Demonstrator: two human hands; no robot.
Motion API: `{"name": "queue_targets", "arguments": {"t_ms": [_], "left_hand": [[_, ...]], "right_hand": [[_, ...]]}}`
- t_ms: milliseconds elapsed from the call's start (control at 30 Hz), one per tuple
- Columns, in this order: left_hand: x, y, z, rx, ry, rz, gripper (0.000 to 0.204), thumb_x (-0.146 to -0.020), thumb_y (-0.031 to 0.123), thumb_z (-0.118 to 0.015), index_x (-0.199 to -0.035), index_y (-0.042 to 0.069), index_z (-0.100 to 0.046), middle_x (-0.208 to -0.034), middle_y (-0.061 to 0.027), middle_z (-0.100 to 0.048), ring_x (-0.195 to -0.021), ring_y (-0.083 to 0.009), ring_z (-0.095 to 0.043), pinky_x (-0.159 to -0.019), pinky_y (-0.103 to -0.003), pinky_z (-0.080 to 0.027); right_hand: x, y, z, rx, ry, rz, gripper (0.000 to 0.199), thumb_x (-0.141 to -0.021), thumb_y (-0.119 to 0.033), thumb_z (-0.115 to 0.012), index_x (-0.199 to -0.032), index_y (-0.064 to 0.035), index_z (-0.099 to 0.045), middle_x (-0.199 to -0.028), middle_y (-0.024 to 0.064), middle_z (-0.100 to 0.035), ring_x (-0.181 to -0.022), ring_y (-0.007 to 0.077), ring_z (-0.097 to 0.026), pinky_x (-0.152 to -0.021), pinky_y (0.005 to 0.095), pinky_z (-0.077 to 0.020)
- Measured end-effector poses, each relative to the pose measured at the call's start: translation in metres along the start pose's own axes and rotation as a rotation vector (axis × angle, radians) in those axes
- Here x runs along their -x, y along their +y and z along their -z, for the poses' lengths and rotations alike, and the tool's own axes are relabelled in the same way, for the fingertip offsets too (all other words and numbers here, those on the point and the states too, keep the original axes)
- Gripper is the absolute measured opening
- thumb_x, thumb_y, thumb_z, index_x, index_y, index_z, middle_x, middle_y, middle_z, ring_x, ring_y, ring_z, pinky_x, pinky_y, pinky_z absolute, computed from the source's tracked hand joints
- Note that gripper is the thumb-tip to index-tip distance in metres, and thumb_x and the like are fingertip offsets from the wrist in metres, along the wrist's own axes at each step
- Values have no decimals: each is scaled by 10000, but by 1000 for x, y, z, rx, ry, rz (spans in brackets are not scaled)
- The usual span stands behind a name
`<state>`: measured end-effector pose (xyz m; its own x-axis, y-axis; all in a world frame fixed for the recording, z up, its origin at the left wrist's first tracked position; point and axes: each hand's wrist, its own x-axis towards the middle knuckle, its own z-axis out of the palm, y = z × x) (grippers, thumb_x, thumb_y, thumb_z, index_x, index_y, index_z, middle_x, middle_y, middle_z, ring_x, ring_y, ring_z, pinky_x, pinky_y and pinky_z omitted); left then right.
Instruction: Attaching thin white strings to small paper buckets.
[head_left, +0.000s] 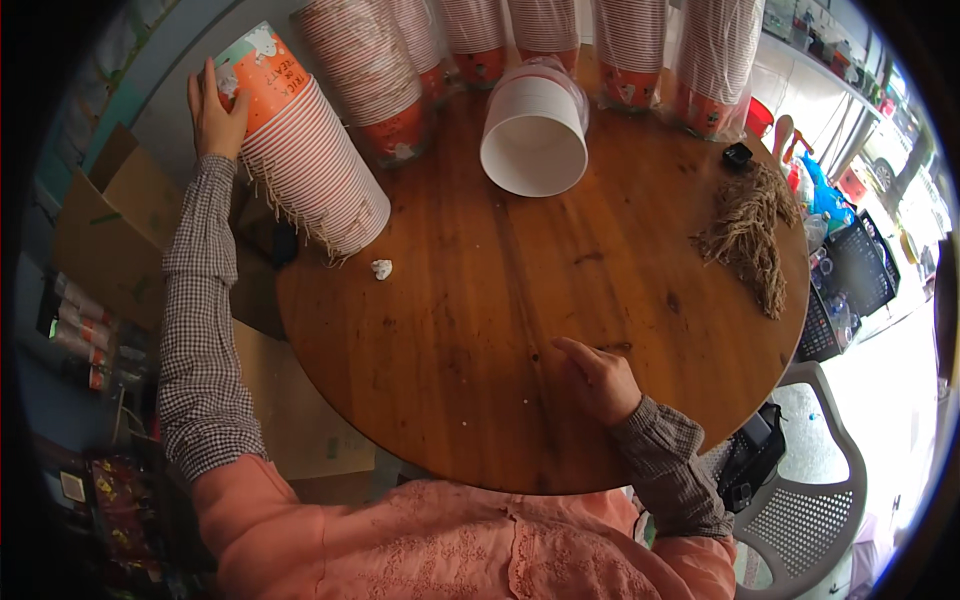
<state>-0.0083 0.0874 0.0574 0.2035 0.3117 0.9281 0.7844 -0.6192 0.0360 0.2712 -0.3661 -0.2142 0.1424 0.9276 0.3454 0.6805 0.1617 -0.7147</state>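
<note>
A tall stack of paper cups (315,165), white with red-orange rims, stands at the left of the round table. The end cup is orange with white printed figures. My left hand (218,118) grips that end cup, thumb on its front and fingers along its side. Brown twine strands show along the stack's left side. My right hand (603,385) is over the near right part of the table, its fingers pointing left, some of them hidden; nothing shows in it. A small crumpled white piece (381,269) lies beside the stack's foot.
Several plastic-wrapped cup stacks (630,50) line the table's (480,300) far edge. A white cup stack (535,150) lies with its open mouth toward me. A twine bundle (755,235) and small black object (737,155) lie right. A grey chair (815,490) stands near right; a cardboard box (115,215) left.
</note>
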Motion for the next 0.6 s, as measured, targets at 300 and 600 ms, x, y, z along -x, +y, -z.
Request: {"name": "queue_targets", "arguments": {"t_ms": [300,600], "left_hand": [[156,149,-93,568,-401,-264,479,-828,42,-640,-1287,28,-505,-1281,-185,-537,-1226,-343,-492,-1048,-398,-384],[258,202,-207,858,-483,644,475,-877,176,-699,-1267,-12,-505,-1165,-169,-584,-1058,-226,-609,-832,-324,-526]], "right_hand": [[-48,72,7,-158,273,-203,223,-883,-92,-562,-1086,-37,-639,-846,190,-669,-757,317,-678,-655,363,-530],[-173,150,0,-235,611,-264,245,-876,-169,-652,-1077,-33,-620,-799,79,-661,-747,141,-644,-668,297,-510]]}}
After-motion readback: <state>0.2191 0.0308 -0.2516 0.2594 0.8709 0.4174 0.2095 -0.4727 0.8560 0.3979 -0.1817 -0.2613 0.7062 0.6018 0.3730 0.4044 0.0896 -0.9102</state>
